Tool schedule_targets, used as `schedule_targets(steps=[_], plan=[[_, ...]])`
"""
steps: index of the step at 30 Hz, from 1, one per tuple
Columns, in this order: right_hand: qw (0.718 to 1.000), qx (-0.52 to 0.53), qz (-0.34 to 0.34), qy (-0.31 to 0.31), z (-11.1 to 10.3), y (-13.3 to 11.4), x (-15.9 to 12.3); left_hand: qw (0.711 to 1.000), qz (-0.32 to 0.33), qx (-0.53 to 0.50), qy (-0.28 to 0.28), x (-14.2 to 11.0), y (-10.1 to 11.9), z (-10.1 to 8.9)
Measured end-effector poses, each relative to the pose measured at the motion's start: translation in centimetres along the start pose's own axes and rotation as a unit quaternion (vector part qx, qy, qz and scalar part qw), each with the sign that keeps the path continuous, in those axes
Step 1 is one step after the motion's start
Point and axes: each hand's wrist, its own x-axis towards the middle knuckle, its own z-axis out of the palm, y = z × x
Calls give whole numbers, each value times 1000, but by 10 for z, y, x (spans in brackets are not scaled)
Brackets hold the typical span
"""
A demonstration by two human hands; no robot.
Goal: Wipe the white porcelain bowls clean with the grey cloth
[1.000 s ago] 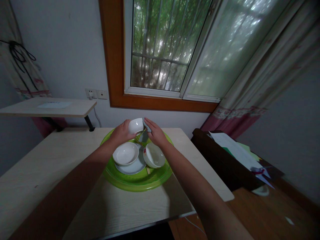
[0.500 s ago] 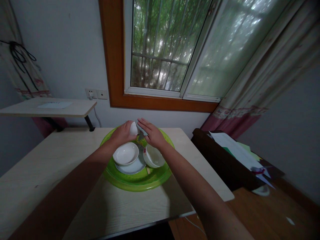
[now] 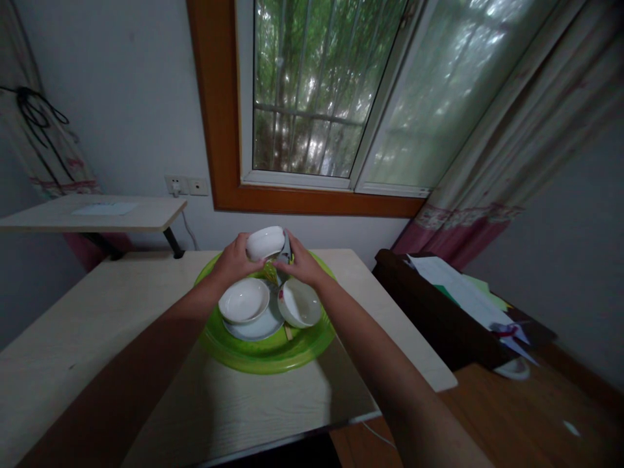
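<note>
Above the far part of a green basin [image 3: 268, 365], my left hand [image 3: 234, 261] grips a small white bowl [image 3: 266, 243], tilted on its side. Pressed to that bowl's right side is a grey cloth [image 3: 286, 249], closed in my right hand [image 3: 303, 262]; its fingers are partly hidden behind the cloth. Below my hands, another white bowl [image 3: 244, 301] rests on a white plate [image 3: 259, 329] in the basin. To its right leans a deeper bowl [image 3: 301, 304] with a red mark. Something yellowish and wiry [image 3: 271, 274] shows between them, its kind unclear.
The basin stands on a pale wooden table [image 3: 160, 286]. A raised shelf [image 3: 146, 218] with a paper sheet is at the left. Beyond the table's right edge is a dark brown piece of furniture [image 3: 419, 299] bearing papers. A window [image 3: 316, 97] is behind.
The white bowl has turned in my hands, so more of its outside now shows. My right hand and the cloth have shifted slightly right, around the bowl's side.
</note>
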Motion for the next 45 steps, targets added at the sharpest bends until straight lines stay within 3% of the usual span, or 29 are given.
schedule_targets(steps=[10,21,27,45], plan=[[999,14,18,32,2,3,1,994,-5,-105,-32,-1,-3,1],[988,-132,-77,29,-3,-11,2,995,51,-28,-76,2,-2,3],[980,-178,-85,20,-3,-13,1,994,86,22,-71,1,0,4],[972,-216,-92,7,-2,-19,-1,990,103,51,-82,3,-1,6]])
